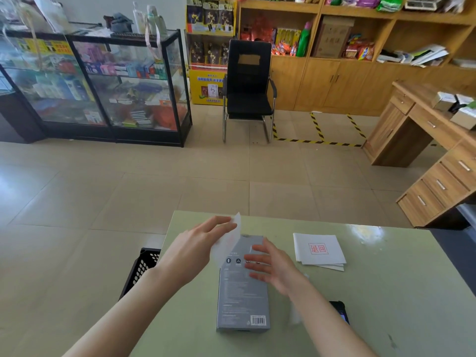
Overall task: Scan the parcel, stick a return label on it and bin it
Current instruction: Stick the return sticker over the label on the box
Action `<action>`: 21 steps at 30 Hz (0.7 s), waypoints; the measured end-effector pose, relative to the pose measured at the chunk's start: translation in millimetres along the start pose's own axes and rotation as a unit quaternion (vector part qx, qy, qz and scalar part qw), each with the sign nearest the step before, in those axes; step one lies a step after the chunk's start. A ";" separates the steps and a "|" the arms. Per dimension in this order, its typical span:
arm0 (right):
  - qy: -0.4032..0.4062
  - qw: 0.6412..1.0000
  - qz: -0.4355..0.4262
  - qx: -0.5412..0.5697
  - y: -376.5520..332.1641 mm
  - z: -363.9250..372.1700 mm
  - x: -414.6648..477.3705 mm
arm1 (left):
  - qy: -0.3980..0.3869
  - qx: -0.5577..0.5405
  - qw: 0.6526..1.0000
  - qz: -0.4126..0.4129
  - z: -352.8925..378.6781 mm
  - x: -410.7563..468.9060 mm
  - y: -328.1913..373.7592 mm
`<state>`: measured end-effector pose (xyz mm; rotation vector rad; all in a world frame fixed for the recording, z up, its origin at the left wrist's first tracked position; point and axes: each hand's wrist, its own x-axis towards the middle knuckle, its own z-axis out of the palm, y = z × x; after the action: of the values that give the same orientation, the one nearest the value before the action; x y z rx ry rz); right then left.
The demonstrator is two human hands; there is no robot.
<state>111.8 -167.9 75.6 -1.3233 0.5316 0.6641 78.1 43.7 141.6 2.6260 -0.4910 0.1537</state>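
Parcel first: the grey box (pixel 243 284) lies flat on the green table (pixel 386 292), long side running away from you, barcode at its near corner, and no return label shows on its upper face yet. Whether you have scanned it cannot be told from here; the dark scanner-like device (pixel 340 311) lies on the table just beyond your right forearm, mostly hidden, so judge that step yourself.

Labelling looks to be the step in hand. Your left hand (pixel 203 243) has its fingers (pixel 221 224) pinched shut on a peeled white label (pixel 228 240), held up on edge and tilted over the far end of the box, apparently not yet touching it. Your right hand (pixel 270 266) hovers with fingers spread and loosely curled, gripping nothing, just above the right half of the box near its middle; a blurred translucent scrap, perhaps backing film, shows beside that wrist, but I cannot tell what it is.

Remaining, as I judge it: lay the label down, smooth it flat, then carry the box to the black crate (pixel 143 269) on the floor left of your left forearm. The stack of stamped label sheets (pixel 319 249) sits well right of your fingertips.
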 end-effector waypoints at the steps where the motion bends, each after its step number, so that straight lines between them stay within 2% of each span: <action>1: -0.014 1.000 0.007 0.001 -7.8 2.0 0.4 | 0.001 0.009 1.000 0.014 1.8 0.1 2.3; 9: -0.049 0.999 0.004 -0.021 -30.0 5.4 0.4 | -0.041 0.048 0.992 0.108 17.8 -11.7 12.5; 13: -0.053 0.998 -0.020 -0.025 -29.9 1.3 -0.8 | -0.050 0.054 0.991 0.111 27.0 -18.1 12.5; 17: -0.017 0.998 -0.051 -0.039 -27.0 -2.3 -0.3 | -0.048 -0.010 0.998 0.037 37.9 -19.1 6.4; 19: -0.006 0.997 -0.065 -0.031 -22.7 -6.4 1.5 | -0.044 -0.096 0.994 -0.037 43.8 -19.0 -0.1; 21: 0.002 0.997 -0.077 -0.016 -17.0 -11.1 4.4 | -0.014 -0.193 0.973 -0.129 50.8 -17.5 -5.7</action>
<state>127.1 -180.1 82.5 -1.3810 0.4178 0.5447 65.2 30.6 90.9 2.2824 -0.1619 -0.0581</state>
